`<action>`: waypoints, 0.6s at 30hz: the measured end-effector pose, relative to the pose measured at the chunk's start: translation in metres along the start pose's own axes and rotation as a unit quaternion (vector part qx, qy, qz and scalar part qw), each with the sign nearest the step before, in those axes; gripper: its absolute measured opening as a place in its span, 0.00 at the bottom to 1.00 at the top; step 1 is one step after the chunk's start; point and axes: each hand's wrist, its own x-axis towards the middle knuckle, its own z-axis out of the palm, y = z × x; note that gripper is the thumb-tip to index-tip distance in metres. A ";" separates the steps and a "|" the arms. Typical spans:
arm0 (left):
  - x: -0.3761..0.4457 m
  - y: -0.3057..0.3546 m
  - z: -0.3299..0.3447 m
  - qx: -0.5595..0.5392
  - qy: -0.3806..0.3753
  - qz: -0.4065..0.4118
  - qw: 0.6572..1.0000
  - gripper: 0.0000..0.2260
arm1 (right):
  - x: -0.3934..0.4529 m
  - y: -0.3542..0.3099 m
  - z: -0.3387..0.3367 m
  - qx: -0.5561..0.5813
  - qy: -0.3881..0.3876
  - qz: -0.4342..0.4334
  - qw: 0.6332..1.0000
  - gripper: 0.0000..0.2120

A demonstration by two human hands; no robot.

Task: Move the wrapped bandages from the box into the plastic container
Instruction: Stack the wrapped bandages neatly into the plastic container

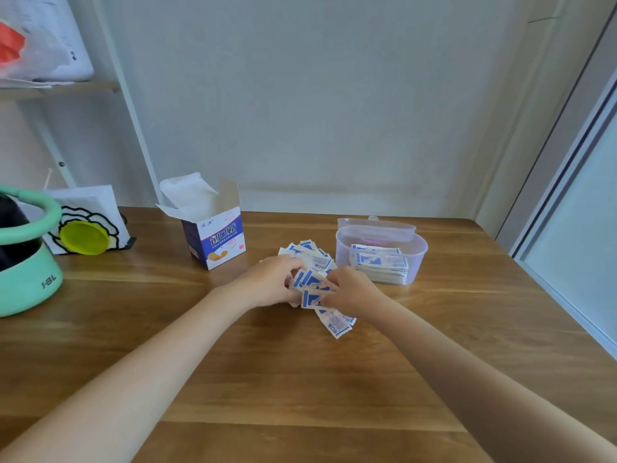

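A loose pile of blue-and-white wrapped bandages [314, 259] lies on the wooden table [300, 379] between the open bandage box [217, 238] and the clear plastic container [414, 262]. My left hand [267, 282] and my right hand [350, 290] meet over the near part of the pile, fingers curled round several bandages from both sides. A few more bandages [335, 324] stick out below my right hand. The container holds a neat stack of bandages [380, 264]. The box stands upright with its flaps open; its inside is hidden.
A mint-green tub [30, 279] stands at the table's left edge. Behind it leans a white bag with a yellow-green disc [85, 237]. The container's lid [375, 227] is propped behind it. The wall runs along the table's far edge.
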 end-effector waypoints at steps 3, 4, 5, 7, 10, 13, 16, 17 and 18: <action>-0.002 -0.002 0.006 0.006 -0.052 0.009 0.999 0.13 | -0.001 -0.004 0.005 -0.029 0.003 -0.001 1.000 0.13; -0.003 -0.003 0.007 0.003 -0.052 0.006 0.999 0.14 | -0.001 -0.005 0.006 -0.030 0.003 -0.005 1.000 0.14; -0.003 -0.003 0.007 -0.001 -0.050 0.007 0.999 0.14 | -0.003 -0.006 0.005 -0.023 0.002 -0.011 1.000 0.14; -0.003 -0.004 0.007 0.000 -0.048 0.004 0.999 0.14 | -0.005 -0.008 0.002 0.015 -0.004 -0.018 1.000 0.14; -0.002 -0.007 0.004 0.008 -0.030 -0.006 0.999 0.11 | -0.009 -0.008 -0.008 0.068 0.002 -0.012 0.998 0.16; -0.001 -0.009 -0.002 0.054 0.003 -0.020 0.998 0.13 | -0.010 -0.006 -0.018 0.097 0.019 -0.006 0.995 0.15; 0.001 -0.009 -0.005 0.095 0.081 -0.025 0.992 0.14 | -0.010 -0.003 -0.027 0.127 0.025 0.002 0.992 0.14; 0.001 -0.006 -0.006 0.075 0.092 -0.017 0.993 0.15 | -0.011 -0.001 -0.030 0.134 0.028 0.007 0.991 0.13; -0.002 -0.002 -0.007 0.050 0.080 0.000 0.996 0.16 | -0.011 0.000 -0.032 0.140 0.028 0.011 0.990 0.13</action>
